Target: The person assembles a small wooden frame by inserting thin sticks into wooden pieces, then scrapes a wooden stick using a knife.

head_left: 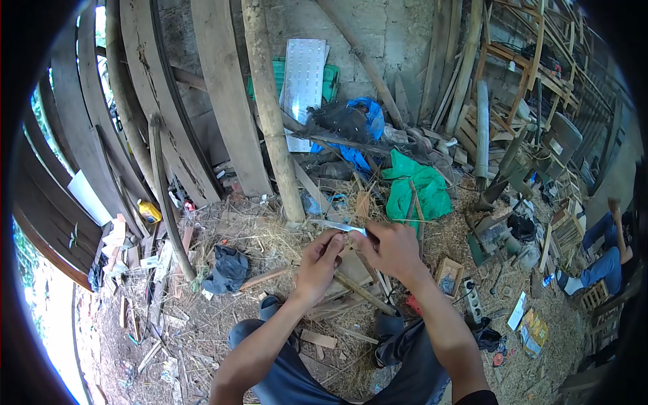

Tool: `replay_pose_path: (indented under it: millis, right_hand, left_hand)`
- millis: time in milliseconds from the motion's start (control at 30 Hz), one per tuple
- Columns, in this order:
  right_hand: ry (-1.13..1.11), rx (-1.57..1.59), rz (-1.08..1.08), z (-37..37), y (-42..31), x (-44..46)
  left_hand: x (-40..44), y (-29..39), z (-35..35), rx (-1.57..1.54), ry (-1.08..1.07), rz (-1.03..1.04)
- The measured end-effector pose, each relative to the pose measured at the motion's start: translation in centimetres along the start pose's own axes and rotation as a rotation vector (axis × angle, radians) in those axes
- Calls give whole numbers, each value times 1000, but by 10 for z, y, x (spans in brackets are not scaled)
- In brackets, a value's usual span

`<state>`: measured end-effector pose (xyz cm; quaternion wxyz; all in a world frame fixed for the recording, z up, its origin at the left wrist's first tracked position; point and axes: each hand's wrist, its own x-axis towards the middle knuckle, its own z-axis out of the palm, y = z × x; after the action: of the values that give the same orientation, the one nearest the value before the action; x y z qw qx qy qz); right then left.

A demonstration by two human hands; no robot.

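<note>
A knife with a pale, shiny blade (332, 224) points to the left in front of me. My right hand (393, 251) is wrapped round its handle end. Just left of it, my left hand (320, 259) is closed in a pinch close under the blade, and what it holds is too small to make out. The hands are nearly touching, above my knees. Below them, wood sticks (364, 293) lie between my feet.
A wooden post (273, 128) stands ahead, with a green plastic sheet (417, 189) to its right. A dark cloth (231, 270) lies left. A power strip (472, 301) and small wooden box (448, 277) are right. Another person's legs (600, 268) show at far right.
</note>
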<state>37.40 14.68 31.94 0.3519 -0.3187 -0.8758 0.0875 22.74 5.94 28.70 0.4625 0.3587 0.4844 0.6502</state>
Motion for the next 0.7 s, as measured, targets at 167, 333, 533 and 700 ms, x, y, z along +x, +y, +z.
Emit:
replay_pose_path:
  millis: [167,333,533,700]
  right_hand:
    - [21,-25,-108,0,4,2]
    - [-10,-66,-19,-6,9,7]
    - [122,-287,338,-18,73,15]
    - [109,73,206,-18,21,6]
  left_hand:
    - [-8,6,0,-44,-80,92]
    - [-3,3,0,151,-23,190]
    - [-15,16,-7,379,32,241]
    - [-1,5,-9,349,83,272]
